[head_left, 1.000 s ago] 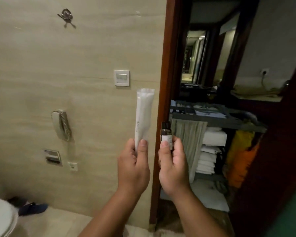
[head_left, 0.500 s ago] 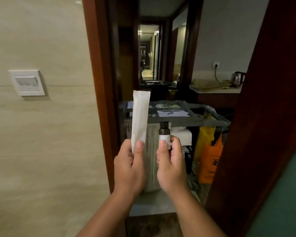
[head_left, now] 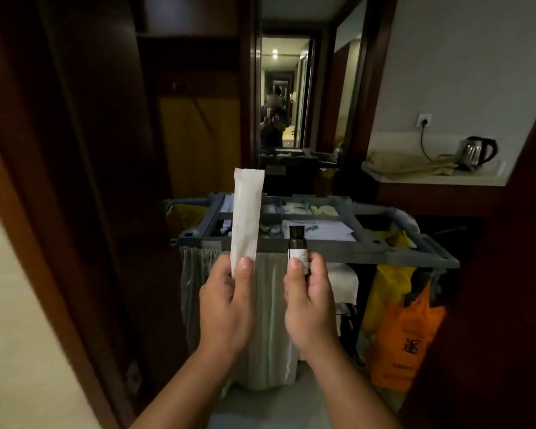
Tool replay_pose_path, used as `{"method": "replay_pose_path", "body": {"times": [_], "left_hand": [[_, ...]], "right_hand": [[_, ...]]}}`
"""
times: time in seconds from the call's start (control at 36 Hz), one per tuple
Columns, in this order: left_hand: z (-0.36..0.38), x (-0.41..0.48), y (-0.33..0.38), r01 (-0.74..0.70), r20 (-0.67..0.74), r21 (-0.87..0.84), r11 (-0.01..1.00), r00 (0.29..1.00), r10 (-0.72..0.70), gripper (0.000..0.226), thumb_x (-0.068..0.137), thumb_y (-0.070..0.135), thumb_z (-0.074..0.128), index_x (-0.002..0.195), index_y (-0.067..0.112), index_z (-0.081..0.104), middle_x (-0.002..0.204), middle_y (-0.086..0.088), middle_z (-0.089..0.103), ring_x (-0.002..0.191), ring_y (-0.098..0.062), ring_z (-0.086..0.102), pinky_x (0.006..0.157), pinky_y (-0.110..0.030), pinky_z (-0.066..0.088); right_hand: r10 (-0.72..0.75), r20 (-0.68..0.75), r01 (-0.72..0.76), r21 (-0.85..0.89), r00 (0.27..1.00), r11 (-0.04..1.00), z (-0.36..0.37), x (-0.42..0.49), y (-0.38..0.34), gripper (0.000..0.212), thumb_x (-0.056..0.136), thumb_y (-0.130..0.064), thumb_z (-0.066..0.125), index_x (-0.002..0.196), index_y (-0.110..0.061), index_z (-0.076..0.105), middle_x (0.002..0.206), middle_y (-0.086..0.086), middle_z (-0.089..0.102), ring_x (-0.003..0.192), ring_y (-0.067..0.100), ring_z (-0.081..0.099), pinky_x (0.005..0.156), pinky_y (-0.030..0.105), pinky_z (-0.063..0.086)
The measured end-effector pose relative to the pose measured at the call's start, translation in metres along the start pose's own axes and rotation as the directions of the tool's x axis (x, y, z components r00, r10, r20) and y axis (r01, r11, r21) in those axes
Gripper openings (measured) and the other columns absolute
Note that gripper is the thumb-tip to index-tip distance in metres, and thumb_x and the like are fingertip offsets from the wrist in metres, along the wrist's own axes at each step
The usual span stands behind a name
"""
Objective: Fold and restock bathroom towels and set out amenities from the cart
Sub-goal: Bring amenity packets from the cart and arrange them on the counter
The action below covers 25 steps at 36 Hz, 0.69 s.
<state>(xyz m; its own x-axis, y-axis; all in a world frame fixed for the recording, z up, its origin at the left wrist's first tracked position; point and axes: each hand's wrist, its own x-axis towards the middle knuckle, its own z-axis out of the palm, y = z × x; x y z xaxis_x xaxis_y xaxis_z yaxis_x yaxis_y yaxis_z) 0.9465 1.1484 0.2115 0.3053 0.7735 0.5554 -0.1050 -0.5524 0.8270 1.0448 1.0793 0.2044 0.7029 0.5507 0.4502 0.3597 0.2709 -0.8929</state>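
Kettle (steel) on counter.

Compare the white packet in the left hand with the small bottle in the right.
The white packet is long, flat and pale; the small bottle is short, round and dark brown. The white packet rises well above the left hand; the small bottle barely clears the right hand. Both are held upright, pinched at the lower end.
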Motion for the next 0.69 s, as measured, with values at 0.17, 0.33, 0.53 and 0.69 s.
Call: {"method": "replay_pose_path", "body": {"times": [0.17, 0.33, 0.53, 0.69], "left_hand": [[0.055, 0.078, -0.061, 0.041, -0.016, -0.027, 0.999, 0.999, -0.042, 0.034, 0.104, 0.052, 0.044, 0.092, 0.024, 0.058, 0.066, 0.004, 0.056, 0.052, -0.011, 0.051, 0.044, -0.029, 0.041], [0.111, 0.159, -0.114, 0.051, 0.005, -0.005, 0.999, 0.999, -0.051, 0.034, 0.105, 0.053, 0.043, 0.092, 0.026, 0.058, 0.069, 0.005, 0.057, 0.053, -0.007, 0.051, 0.044, -0.030, 0.042], [0.150, 0.235, -0.161, 0.109, -0.036, 0.037, 0.993, 0.994, -0.108, 0.027, 0.104, 0.042, 0.045, 0.092, 0.024, 0.061, 0.072, 0.009, 0.059, 0.057, -0.004, 0.053, 0.046, -0.018, 0.041], [0.184, 0.293, -0.208, 0.124, -0.060, 0.038, 0.992, 0.991, -0.122, 0.030, 0.106, 0.037, 0.046, 0.093, 0.014, 0.059, 0.064, 0.004, 0.055, 0.051, -0.003, 0.050, 0.044, -0.021, 0.040]], "right_hand": [[-0.010, 0.020, 0.011, -0.039, 1.000, 0.999, 0.014, 0.096, 0.053, 0.032, 0.103, -0.057, 0.042, 0.114, -0.030, 0.055, 0.072, -0.013, 0.059, 0.066, 0.001, 0.055, 0.063, 0.021, 0.043], [-0.005, 0.033, 0.007, -0.057, 0.999, 0.998, 0.026, 0.189, 0.088, 0.031, 0.099, -0.048, 0.041, 0.112, -0.023, 0.055, 0.079, -0.018, 0.061, 0.068, 0.000, 0.054, 0.064, 0.019, 0.045], [0.041, 0.048, -0.038, -0.059, 0.998, 0.998, 0.044, 0.276, 0.140, 0.027, 0.099, -0.047, 0.041, 0.111, -0.027, 0.055, 0.080, -0.015, 0.062, 0.067, 0.000, 0.055, 0.063, 0.018, 0.048], [0.115, 0.121, -0.105, -0.087, 0.986, 0.991, 0.061, 0.352, 0.199, 0.017, 0.108, -0.036, 0.042, 0.110, -0.024, 0.054, 0.086, -0.004, 0.062, 0.069, -0.006, 0.057, 0.061, 0.011, 0.046]]}}
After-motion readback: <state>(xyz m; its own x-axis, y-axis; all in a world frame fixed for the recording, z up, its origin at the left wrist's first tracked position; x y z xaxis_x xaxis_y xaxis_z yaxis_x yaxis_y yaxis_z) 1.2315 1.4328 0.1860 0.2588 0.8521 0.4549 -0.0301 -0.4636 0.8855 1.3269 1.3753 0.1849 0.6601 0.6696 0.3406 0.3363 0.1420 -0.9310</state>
